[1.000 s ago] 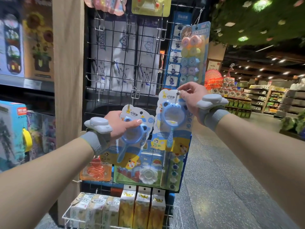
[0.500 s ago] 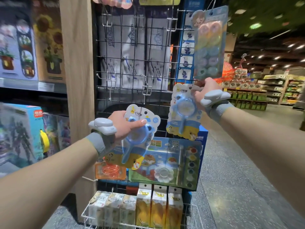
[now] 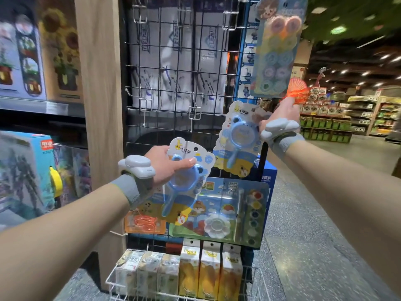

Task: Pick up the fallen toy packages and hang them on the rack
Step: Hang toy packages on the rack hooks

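Note:
My left hand (image 3: 167, 166) grips a toy package (image 3: 191, 170), a card with a blue bear-shaped magnifier, in front of the black wire rack (image 3: 173, 88), thumb across its face. A second, identical package (image 3: 236, 137) hangs at the rack's right edge. My right hand (image 3: 282, 115) is at that package's upper right corner, fingers stretched up and away; motion blur hides any contact.
Empty hooks (image 3: 195, 109) stick out of the rack's middle. A long pastel toy card (image 3: 277, 51) hangs top right. Below hang a paint set (image 3: 227, 209) and an orange card (image 3: 143, 222). A wire basket (image 3: 117, 281) of boxes sits lowest. Wooden post (image 3: 97, 83) left, aisle right.
My right hand carried the second package up to the rack's right edge, then shifted right, off its top. My left hand kept holding its package in place.

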